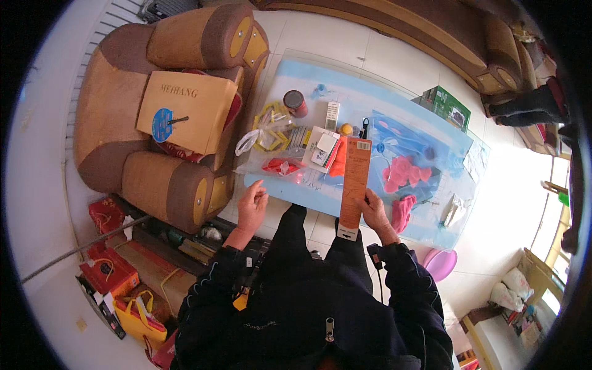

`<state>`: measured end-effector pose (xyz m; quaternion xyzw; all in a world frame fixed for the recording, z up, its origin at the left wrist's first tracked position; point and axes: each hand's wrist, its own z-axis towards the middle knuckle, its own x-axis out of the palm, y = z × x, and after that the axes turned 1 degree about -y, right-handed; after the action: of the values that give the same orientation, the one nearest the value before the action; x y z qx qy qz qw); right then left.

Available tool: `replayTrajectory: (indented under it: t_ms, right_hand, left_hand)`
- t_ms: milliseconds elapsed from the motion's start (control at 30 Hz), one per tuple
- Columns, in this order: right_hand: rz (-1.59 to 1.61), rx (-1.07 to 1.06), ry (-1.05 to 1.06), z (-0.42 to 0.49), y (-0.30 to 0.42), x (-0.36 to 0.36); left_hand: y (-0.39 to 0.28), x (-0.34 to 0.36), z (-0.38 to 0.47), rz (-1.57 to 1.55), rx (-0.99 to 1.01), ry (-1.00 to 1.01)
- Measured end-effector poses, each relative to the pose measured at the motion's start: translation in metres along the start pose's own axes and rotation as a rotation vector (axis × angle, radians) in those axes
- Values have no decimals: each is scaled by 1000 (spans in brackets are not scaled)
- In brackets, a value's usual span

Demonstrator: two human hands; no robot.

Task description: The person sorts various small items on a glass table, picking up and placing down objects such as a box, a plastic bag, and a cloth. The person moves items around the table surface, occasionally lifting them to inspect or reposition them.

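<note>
My right hand (373,211) grips the edge of a long, narrow orange-brown cardboard package (356,180), which bears print and a barcode and has a hang hole at its near end. My left hand (252,206) is raised off the table's near edge, holding nothing, its fingers curled and apart. Beyond the hands, on the low table (393,99), lie a clear plastic bag with red contents (283,166), small notebooks (323,152), an orange cloth (339,159), a bag of yellow-edged items (273,127), a dark-lidded red jar (296,104) and a white box (332,115).
A pink cloth (403,213) hangs near the table's front edge, above a pink basin (440,264) on the floor. A green box (446,108) stands at the far right. On the left armchair (111,111) lies a cardboard box (187,111). Another person's legs (525,106) show at right.
</note>
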<state>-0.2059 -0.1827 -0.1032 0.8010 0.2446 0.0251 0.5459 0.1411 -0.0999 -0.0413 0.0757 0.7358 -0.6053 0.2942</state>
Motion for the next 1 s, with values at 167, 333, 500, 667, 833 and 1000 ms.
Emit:
replayTrajectory:
  t_ms: [167,333,500,667,833,1000]
  right_hand:
    - [159,92,-51,15,33,16]
    - [389,185,-36,50,89,13]
    - [747,310,-19,81,120,38]
    - [704,351,-58,97,137,92]
    - [632,343,-52,108,157,127]
    - [648,222,-6,100,181,152]
  left_hand:
    - [12,-29,23,32,51,11]
    - [2,-35,49,-54,110,81]
    - [-32,-33,71,-204,31,273]
    - [-60,-36,97,-407,-177,521]
    - [-56,-52,120,-288,-294,545]
    - [-42,-62,126,-277,-297,696]
